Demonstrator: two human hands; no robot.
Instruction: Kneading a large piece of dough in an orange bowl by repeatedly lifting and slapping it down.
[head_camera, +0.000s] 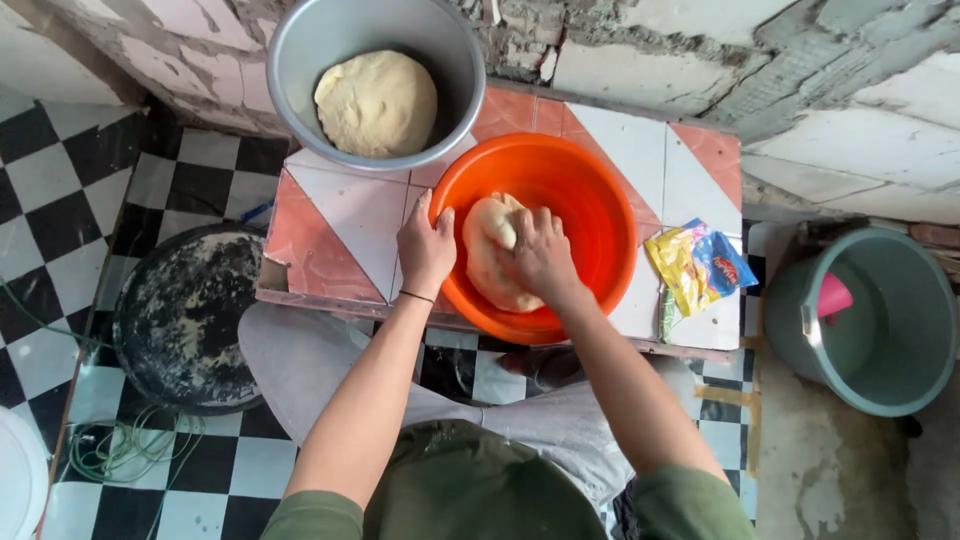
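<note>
An orange plastic basin (590, 195) sits on a low tiled table and holds a pale lump of dough (488, 262). My right hand (541, 255) presses down on the dough with its fingers curled over the top. My left hand (425, 247) grips the basin's left rim, thumb inside, with a thin dark band on the wrist. Behind the basin stands a grey metal bowl (452, 70) with a second round ball of dough (376, 103) inside.
The table (340, 215) has pink and white tiles. A yellow and blue packet (698, 266) lies at its right end. A grey bucket (905, 320) with a pink scoop stands at right. A flour-smeared dark round pan (185, 318) and a green cord lie on the checkered floor at left.
</note>
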